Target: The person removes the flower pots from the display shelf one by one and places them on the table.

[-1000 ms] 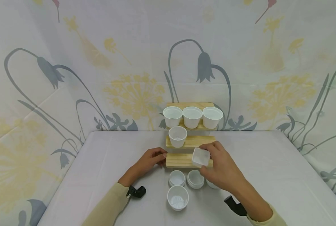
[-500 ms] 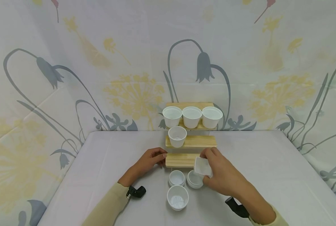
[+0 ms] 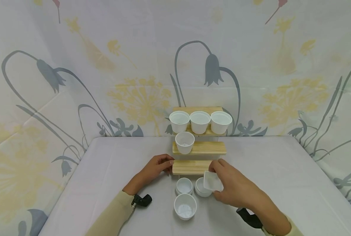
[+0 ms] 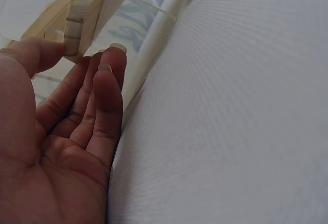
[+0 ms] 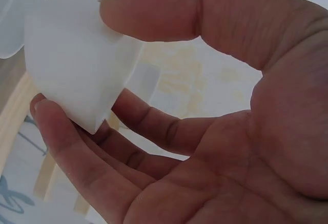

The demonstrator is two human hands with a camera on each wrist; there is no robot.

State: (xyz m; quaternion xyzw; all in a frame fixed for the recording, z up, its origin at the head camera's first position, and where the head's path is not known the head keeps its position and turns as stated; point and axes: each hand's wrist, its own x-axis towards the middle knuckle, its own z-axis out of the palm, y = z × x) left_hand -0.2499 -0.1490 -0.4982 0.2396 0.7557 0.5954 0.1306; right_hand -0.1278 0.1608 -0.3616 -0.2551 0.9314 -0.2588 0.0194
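Note:
My right hand pinches a small white square tub between thumb and fingertips, in front of the lowest plank's right end. In the right wrist view the thumb presses one side of the tub and the fingers the other. My left hand holds the left end of the lowest plank of a stepped wooden rack, thumb against the plank's end in the left wrist view. On the rack's middle plank stands one white cup. The top plank carries three white cups in a row.
Before the rack, two low round white containers stand side by side, the right one partly behind the square tub. Nearer to me is a larger white cup. A white cloth covers the table; a flower-patterned curtain hangs behind.
My right hand has lowered the square tub from in front of the lowest plank toward the table, slightly right. It now hides a third round container. The left hand has stayed at the rack.

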